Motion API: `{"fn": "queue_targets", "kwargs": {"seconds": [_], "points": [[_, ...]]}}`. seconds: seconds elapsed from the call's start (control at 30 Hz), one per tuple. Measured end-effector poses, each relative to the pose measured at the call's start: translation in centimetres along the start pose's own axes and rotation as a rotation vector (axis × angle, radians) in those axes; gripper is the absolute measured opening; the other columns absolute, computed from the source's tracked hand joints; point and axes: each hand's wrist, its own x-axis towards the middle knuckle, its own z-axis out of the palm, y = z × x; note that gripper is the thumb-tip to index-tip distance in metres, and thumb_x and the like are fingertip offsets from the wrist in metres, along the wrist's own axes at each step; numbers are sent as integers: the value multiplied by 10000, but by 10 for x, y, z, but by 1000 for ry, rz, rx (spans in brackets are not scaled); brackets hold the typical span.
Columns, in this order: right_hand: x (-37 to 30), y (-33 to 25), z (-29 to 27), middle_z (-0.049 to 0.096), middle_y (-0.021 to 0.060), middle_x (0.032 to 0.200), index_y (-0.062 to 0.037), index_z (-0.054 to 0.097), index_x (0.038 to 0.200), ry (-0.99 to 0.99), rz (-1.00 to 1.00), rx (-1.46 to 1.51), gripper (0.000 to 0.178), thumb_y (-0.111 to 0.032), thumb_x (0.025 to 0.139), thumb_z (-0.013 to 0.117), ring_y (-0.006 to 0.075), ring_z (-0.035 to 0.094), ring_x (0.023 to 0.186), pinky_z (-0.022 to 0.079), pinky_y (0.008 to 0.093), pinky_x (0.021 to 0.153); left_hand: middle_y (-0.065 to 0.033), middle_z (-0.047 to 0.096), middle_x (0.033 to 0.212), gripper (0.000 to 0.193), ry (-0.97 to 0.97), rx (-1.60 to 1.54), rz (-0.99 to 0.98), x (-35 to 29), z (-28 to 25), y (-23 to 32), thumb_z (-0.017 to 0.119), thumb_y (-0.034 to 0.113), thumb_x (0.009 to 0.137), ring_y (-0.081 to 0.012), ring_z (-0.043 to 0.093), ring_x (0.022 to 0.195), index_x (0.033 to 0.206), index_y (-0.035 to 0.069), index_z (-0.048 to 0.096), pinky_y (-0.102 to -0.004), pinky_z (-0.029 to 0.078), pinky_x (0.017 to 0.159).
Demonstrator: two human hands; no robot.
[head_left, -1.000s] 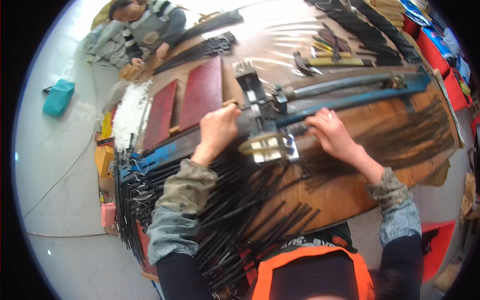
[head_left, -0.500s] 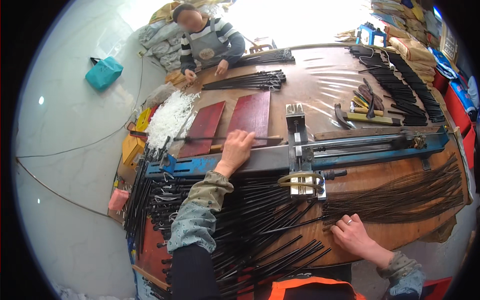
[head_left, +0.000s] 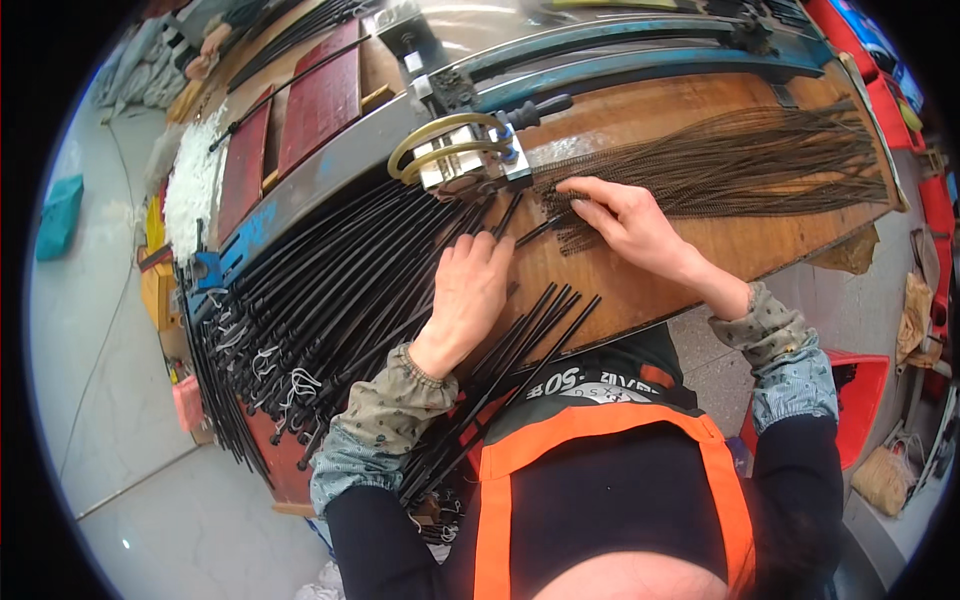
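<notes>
Many black rods lie left on the wooden table. The left hand is at their right ends, fingers together. The right hand, thumb and finger almost meeting, is by brown springs. I can't tell if either grips.

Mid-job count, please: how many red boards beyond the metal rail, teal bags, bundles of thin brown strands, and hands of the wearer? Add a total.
Red boards: 2
Teal bag: 1
Bundle of brown strands: 1
Wearer's hands, left hand and right hand: 2
Total: 6
</notes>
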Motion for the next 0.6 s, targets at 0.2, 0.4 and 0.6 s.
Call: {"fn": "queue_targets", "kwargs": {"seconds": [0.2, 0.4, 0.6], "points": [[-3, -13, -11, 752, 91, 981, -58, 739, 1078, -71, 341, 436, 250, -229, 897, 727, 121, 684, 891, 530, 289, 816, -147, 533, 971, 379, 0, -225, -108, -11, -35, 16, 583, -14, 851, -336, 593, 847, 1226, 40, 568, -434, 533, 640], [-2, -11, -18, 709, 31, 762, -72, 768, 890, 117, -60, 297, 93, -147, 836, 759, 159, 580, 718, 453, 308, 707, -134, 562, 857, 402, 7, -149, -6, 0, -63, 23, 611, 11, 872, -348, 626, 696, 1262, 104, 579, -440, 514, 554], [-11, 2, -27, 568, -6, 643, -123, 763, 895, 318, -339, 58, 187, -258, 774, 807, 167, 520, 660, 413, 323, 657, -118, 574, 732, 344, 2, -120, 51, 24, -71, 34, 602, 48, 917, -333, 609, 602, 1254, 116, 590, -437, 488, 516]]}}
